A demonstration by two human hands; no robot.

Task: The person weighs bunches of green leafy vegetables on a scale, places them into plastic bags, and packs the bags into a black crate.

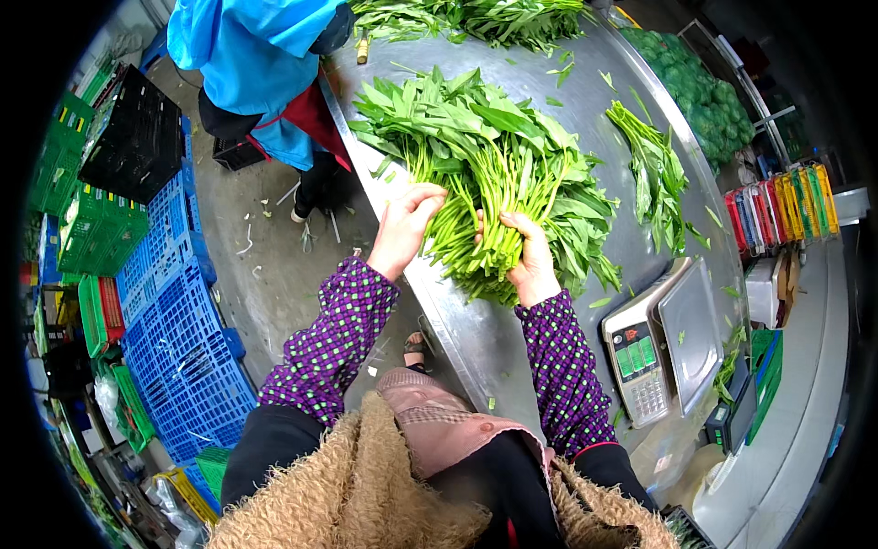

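Note:
A large heap of water spinach [439, 123] lies on the stainless steel table [473, 343] before me, leaves pointing away and cut stems towards me. My right hand [531, 254] grips a thick bunch of these stems [504, 226] near their cut ends, thumb on top and fingers wrapped underneath. At the left side of the heap is my left hand [410, 223], its thumb and fingers drawn together beside the stems. Whether a stem is pinched there cannot be seen. A smaller bunch of water spinach [648, 165] rests apart on the right.
A digital scale [651, 350] stands right of my right forearm. Beyond the heap are more leafy greens [480, 20] and a wooden handle [362, 49]. A person in blue [254, 55] stands at the table's left edge. Blue plastic pallets [185, 343] and green crates [103, 230] line the left.

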